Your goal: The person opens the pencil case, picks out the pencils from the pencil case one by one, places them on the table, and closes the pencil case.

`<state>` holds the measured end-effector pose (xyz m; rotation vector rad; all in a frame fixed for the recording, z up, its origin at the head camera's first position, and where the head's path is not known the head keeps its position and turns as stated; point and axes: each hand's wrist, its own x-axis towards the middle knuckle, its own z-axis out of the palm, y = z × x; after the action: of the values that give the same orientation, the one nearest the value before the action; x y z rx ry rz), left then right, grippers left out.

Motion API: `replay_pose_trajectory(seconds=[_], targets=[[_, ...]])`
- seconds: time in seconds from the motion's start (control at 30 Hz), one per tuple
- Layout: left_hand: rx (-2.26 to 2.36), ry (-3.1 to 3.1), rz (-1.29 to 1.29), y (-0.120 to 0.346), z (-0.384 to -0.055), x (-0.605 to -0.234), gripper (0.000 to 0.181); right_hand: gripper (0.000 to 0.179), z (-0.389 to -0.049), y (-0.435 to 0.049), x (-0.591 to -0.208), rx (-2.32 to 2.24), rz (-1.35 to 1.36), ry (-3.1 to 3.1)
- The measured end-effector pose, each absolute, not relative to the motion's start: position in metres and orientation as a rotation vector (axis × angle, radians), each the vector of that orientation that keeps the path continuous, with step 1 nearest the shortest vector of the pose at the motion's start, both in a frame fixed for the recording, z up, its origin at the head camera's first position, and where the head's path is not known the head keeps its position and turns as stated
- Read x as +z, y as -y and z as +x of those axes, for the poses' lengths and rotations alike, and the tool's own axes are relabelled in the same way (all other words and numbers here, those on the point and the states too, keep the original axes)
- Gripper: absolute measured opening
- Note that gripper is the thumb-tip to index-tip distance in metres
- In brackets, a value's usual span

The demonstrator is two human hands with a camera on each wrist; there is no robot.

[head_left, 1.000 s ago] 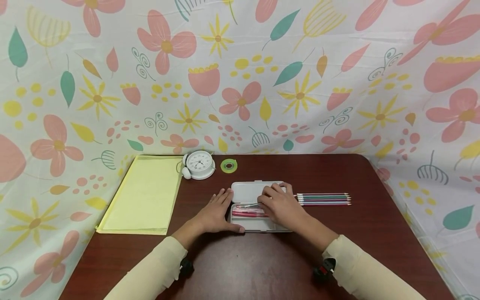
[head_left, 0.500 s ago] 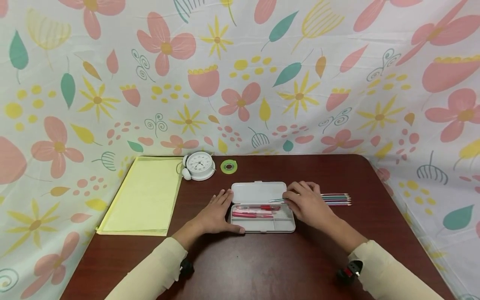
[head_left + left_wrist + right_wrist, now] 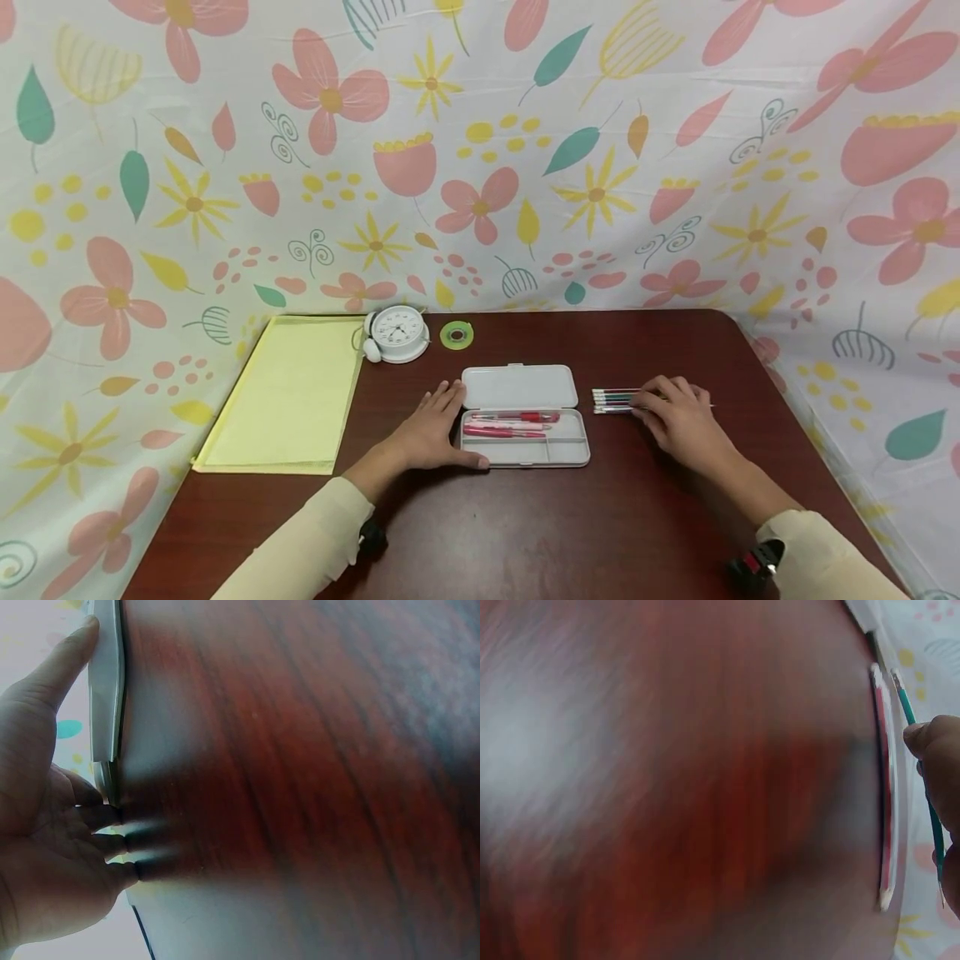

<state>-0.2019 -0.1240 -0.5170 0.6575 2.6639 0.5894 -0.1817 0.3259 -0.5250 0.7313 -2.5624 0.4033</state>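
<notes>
A white pencil case [image 3: 502,451] lies with its lid [image 3: 519,387] folded back. Several red and pink pens [image 3: 506,432] rest in its rear compartment. My left hand [image 3: 424,435] touches the case's left side with fingers spread and thumb at the front edge. My right hand [image 3: 686,427] pinches a teal pencil [image 3: 905,701], held just above a row of pencils [image 3: 611,402] to the right of the case. In the right wrist view a red pencil [image 3: 881,742] lies below the held one. The right hand covers the row's far right part in the head view.
A yellow zip folder [image 3: 281,392] lies at the left. Behind the case stand a white alarm clock [image 3: 398,332] and a green tape roll [image 3: 457,335]. A flowered cloth [image 3: 480,167] hangs along the back edge of the brown table [image 3: 480,542].
My right hand has carried the teal pencil from the case rightward to the pencil row. The left hand stays at the case.
</notes>
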Motion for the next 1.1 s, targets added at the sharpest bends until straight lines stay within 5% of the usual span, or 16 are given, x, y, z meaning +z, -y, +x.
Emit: replay_pose_trajectory(seconds=[1.1], targets=[[0.613, -2.674, 0.724, 0.126, -0.203, -0.518, 0.139, 0.020, -0.185, -0.321, -0.539, 0.343, 0.745, 2.543]])
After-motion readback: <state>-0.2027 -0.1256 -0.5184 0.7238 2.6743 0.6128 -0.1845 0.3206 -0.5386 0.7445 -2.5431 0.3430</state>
